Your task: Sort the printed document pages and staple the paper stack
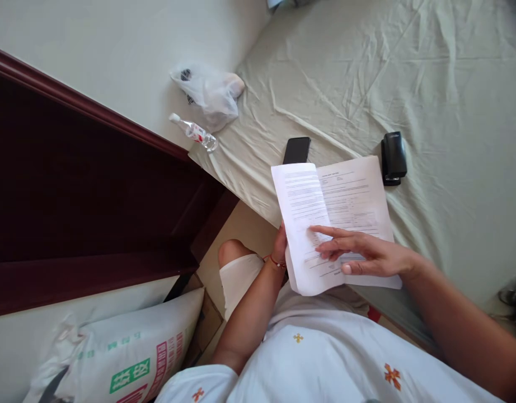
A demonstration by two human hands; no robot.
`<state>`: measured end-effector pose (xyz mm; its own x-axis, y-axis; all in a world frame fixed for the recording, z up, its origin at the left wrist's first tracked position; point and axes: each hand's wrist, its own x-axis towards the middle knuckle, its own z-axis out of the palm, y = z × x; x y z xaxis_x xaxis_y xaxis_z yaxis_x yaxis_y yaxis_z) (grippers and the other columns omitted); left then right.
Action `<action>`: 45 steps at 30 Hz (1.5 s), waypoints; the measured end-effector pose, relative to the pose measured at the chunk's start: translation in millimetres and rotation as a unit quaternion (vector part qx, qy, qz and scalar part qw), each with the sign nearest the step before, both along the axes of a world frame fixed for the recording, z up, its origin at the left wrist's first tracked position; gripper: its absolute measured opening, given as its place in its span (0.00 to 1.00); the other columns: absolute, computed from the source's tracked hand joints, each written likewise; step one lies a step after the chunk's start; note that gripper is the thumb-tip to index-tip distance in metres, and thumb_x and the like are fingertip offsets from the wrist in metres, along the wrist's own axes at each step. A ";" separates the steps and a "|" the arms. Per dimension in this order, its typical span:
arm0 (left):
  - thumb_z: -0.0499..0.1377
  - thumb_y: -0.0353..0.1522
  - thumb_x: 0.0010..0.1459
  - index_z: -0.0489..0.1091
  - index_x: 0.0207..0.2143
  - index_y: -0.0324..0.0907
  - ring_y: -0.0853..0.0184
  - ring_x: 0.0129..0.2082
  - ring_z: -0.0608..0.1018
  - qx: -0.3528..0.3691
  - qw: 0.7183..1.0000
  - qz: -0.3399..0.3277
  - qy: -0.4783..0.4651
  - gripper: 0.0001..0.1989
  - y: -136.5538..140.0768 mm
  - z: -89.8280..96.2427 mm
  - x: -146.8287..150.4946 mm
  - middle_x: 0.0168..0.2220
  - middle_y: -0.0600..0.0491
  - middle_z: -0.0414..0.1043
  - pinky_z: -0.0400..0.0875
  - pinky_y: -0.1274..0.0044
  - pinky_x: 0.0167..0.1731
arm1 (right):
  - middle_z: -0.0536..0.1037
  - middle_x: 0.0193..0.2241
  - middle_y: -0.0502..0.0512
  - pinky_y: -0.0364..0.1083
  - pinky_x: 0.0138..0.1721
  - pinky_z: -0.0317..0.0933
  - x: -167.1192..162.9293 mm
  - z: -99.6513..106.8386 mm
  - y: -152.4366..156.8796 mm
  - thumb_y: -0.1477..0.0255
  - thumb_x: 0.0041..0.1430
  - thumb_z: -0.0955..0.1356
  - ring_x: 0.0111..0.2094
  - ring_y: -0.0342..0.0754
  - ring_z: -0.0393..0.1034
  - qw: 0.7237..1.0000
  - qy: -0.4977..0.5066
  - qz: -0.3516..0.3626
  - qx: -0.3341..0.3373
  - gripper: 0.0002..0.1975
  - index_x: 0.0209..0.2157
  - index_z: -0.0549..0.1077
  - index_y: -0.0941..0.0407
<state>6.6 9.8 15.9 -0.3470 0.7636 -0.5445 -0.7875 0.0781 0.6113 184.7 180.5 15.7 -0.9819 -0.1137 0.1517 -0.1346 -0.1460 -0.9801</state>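
Observation:
Printed papers lie spread open over my lap and the edge of the bed, the left page curling up from the right one. At their left edge my left hand grips them, its fingers mostly hidden behind the sheets. Over the lower part of the pages reaches my right hand, its fingers stretched out and apart, the fingertips at the left page. Whether they press on the paper I cannot tell. A black stapler stands just right of the papers, and a dark phone lies partly under their top edge.
A wrinkled pale sheet covers the bed. Near the wall are a clear plastic bottle and a white plastic bag with something inside. Dark red wooden furniture fills the left, with a printed white sack below it.

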 end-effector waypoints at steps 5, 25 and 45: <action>0.66 0.68 0.45 0.76 0.58 0.41 0.39 0.71 0.67 0.033 0.999 0.001 0.027 0.50 -4.5 2.0 2.8 0.63 0.40 0.75 0.68 0.53 0.67 | 0.57 0.77 0.64 0.54 0.59 0.74 -0.2 -1.1 -0.8 0.64 0.68 0.73 0.60 0.54 0.77 1.000 -0.017 0.009 0.018 0.25 0.65 0.77 0.50; 0.72 0.36 0.43 0.76 0.59 0.39 0.39 0.55 0.83 -0.032 0.997 0.049 0.048 0.38 -5.0 -5.0 -8.8 0.47 0.42 0.85 0.75 0.51 0.58 | 0.76 0.46 0.66 0.58 0.42 0.65 9.7 -30.6 33.9 0.66 0.65 0.69 0.45 0.62 0.71 0.631 -0.193 -0.632 0.406 0.14 0.50 0.79 0.53; 0.70 0.33 0.43 0.75 0.60 0.39 0.40 0.59 0.80 0.002 0.998 0.057 0.039 0.38 -3.8 -8.8 -10.1 0.49 0.43 0.85 0.74 0.52 0.61 | 0.82 0.44 0.65 0.52 0.35 0.53 2.8 -2.7 23.1 0.62 0.70 0.63 0.38 0.58 0.74 0.634 -0.355 -0.540 0.424 0.19 0.48 0.82 0.54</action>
